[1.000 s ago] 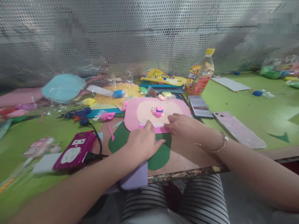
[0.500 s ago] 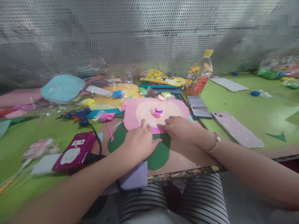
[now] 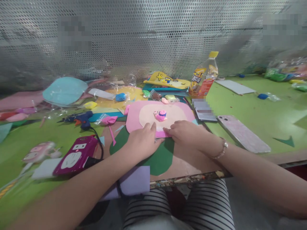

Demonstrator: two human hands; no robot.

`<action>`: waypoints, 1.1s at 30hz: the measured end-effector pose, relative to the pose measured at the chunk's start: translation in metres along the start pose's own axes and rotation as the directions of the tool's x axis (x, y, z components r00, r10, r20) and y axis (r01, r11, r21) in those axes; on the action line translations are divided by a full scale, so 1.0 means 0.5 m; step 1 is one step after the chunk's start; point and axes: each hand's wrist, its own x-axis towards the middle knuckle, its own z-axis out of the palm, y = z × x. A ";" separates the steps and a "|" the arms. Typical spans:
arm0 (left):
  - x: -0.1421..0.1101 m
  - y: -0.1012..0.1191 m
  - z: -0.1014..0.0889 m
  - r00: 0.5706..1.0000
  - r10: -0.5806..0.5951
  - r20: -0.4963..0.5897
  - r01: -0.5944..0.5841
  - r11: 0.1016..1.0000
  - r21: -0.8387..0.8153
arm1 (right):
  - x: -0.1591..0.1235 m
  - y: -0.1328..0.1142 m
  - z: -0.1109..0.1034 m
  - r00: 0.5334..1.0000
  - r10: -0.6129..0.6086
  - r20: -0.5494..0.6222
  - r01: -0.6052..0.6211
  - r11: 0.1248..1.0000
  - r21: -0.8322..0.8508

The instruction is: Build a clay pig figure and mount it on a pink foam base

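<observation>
A pink foam sheet with a cream oval on it lies on a dark green sheet. A small pink and blue clay figure stands on the oval. My left hand presses its fingers down on the pink sheet's near edge. My right hand, with a bracelet on the wrist, lies curled beside it, its fingertips pressing the same edge. What lies under the fingers is hidden.
A blue glue gun and a magenta power strip lie to the left. A phone and a card lie to the right, a juice bottle behind. Clay lumps, foam shapes and a lilac sheet lie around. A perforated metal screen closes the back.
Both hands have slid slightly along the pink sheet's near edge and drawn closer together. My left thumb no longer sticks out to the right. The sheet has barely moved.
</observation>
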 end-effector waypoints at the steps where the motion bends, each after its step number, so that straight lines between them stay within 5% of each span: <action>1: 0.001 0.000 0.001 1.000 0.014 0.016 -0.014 1.000 -0.003 | 0.000 0.000 0.001 1.000 0.005 0.001 -0.005 1.000 -0.001; 33: -0.021 -0.007 -0.017 0.995 -0.098 -0.019 0.099 0.983 0.156 | -0.011 -0.007 -0.002 0.995 0.096 0.035 -0.095 0.995 -0.036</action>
